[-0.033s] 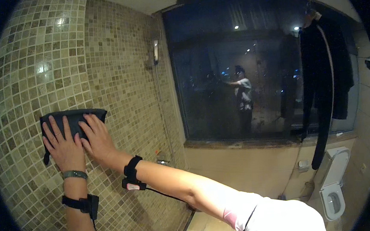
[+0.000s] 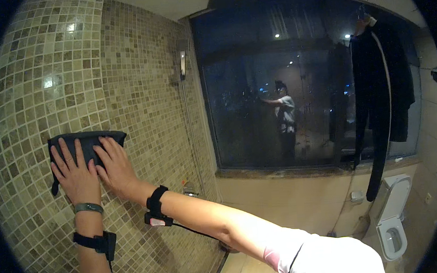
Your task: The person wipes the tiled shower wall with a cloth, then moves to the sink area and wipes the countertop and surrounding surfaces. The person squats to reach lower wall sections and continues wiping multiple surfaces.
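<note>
A dark folded cloth [image 2: 84, 142] lies flat against a mosaic tile wall [image 2: 139, 91], high on its left part. Compared with the earlier picture, nothing has visibly shifted: cloth and both hands sit in the same spot, so the wiping looks paused or only just under way here. One cloth, two hands. The left hand [image 2: 75, 174] presses on the cloth with fingers spread wide and flat; the right hand [image 2: 115, 166] lies just beside it, fingers likewise flat over the cloth's right half. Each wrist carries a black strap, two in all. Farther right: one shower head [image 2: 183, 63], one dark window [image 2: 296, 85], one hanging black garment [image 2: 382, 89], one toilet [image 2: 392, 220].
</note>
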Tool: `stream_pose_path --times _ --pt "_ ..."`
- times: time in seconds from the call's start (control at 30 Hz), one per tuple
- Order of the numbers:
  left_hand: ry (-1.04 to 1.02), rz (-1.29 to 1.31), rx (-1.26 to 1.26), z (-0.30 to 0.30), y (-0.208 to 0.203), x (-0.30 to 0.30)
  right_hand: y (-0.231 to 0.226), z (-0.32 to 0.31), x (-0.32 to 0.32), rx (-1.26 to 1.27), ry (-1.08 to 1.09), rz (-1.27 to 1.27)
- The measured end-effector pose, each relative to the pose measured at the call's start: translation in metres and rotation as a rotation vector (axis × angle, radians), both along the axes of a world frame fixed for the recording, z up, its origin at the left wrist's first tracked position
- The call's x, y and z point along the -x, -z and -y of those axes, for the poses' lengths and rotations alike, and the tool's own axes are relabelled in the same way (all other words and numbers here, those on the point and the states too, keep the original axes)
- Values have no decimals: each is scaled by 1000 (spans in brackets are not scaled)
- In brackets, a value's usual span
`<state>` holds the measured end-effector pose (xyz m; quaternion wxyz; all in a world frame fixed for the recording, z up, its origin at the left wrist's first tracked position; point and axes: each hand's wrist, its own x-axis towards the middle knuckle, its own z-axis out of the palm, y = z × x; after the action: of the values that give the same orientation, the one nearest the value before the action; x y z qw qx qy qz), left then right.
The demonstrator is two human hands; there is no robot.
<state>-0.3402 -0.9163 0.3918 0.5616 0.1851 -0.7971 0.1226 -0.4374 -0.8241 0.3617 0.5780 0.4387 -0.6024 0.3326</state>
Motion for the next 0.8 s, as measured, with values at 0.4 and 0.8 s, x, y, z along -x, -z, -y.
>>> stream_pose_path --times 0.4,0.8 --pt "185 -40 36 12 12 -3 5 3 -16 -20 58 38" --pt "156 -40 96 13 -1 -12 -5 1 -17 -92 172 -38"
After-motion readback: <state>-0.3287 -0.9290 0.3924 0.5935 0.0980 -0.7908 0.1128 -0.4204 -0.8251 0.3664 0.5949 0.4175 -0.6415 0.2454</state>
